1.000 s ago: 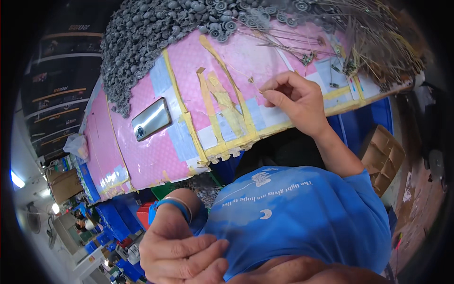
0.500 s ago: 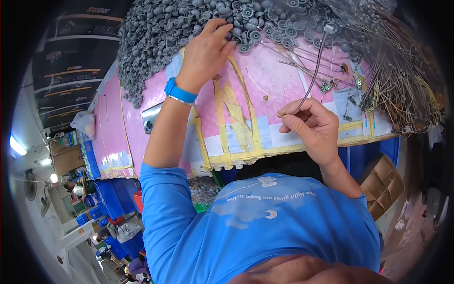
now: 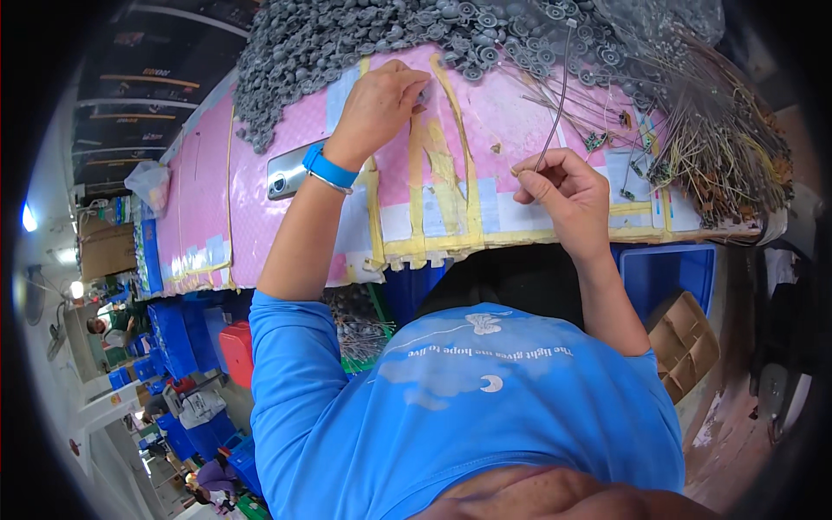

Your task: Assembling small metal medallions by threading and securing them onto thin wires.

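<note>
The left hand is closing its fingers on a small grey part at the edge of the grey cap pile, at twelve o'clock on the pink table. The right hand is pinching a thin wire, rising towards one o'clock. A brown cardboard box is sitting at four o'clock.

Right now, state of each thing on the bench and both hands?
left hand: closed on a small grey part at the heap's edge
right hand: pinching one thin wire
thin wire: held upright, tip over the heap
grey parts heap: loose pile, far side
wire bundle: loose, fanned out at right
phone: lying flat
pink table cover: taped down, patched
</note>
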Demonstrator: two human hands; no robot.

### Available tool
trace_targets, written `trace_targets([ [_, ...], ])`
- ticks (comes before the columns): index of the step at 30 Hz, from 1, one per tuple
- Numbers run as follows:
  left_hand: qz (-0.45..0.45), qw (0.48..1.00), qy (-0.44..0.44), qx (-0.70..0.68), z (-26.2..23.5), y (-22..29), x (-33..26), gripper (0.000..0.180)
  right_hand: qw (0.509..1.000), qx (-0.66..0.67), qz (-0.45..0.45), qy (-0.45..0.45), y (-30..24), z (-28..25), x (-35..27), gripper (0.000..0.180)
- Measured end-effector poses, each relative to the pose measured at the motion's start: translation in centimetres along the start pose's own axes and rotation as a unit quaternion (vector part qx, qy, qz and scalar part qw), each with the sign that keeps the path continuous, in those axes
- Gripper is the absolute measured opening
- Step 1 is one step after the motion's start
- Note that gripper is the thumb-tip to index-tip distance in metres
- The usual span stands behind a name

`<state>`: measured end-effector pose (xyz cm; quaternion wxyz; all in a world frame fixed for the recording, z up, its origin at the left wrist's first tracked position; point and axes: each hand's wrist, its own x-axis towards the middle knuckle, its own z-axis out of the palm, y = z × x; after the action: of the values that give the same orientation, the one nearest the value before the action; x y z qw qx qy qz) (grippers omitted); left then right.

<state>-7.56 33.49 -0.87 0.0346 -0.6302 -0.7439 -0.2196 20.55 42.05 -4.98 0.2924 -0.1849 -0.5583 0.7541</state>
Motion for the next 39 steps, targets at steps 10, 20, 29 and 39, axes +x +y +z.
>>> trace_targets([
  [10,0.063,0.995,-0.063,0.036,-1.4,2.3,-4.8,0.020,0.998,-0.057,-0.033,0.015,1.0,0.8,-0.2,0.009],
  [20,-0.258,0.577,0.057,-0.772,-2.2,6.7,-13.7,0.029,1.000,-0.001,0.031,-0.007,-0.8,4.2,-1.8,0.007],
  [29,-0.298,0.546,0.092,-0.778,-1.3,8.2,-14.6,0.030,0.997,0.038,0.048,-0.054,-1.9,6.4,-2.5,0.006],
  [39,-0.235,0.646,0.012,-0.726,0.4,8.2,-12.7,0.029,0.997,0.022,0.033,-0.067,-1.9,6.5,-2.9,0.008],
])
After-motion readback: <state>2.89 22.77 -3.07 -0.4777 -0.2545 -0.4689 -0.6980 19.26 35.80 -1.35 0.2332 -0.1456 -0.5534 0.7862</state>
